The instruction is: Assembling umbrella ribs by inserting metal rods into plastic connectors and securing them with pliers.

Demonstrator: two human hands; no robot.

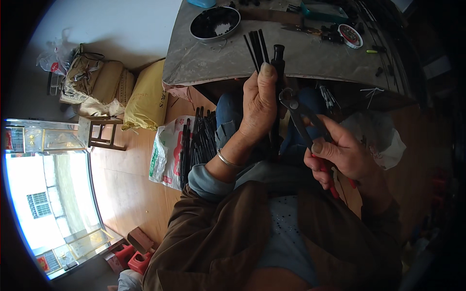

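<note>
My left hand [257, 109] is closed around a bunch of slim black rods [257, 46], their upper ends fanning out above the thumb. Beside them stands a thicker black tube [277, 63] with a flared top; it runs down past the fingers toward my lap. In my right hand [340, 150] is a pair of end-cutting pincers [301, 116] with dark jaws and red handles. The jaws are right beside the thick tube, near the left hand's fingers. Whether they grip anything is too small to make out.
Ahead is a grey-topped table [184, 63] with a bowl of black pieces [215, 23], a small round dish [350, 36] and a knife [301, 30]. Many black rods [201, 138] lean on a white sack [165, 150] at left. Beyond are a yellow sack [148, 97] and wooden stool [104, 133].
</note>
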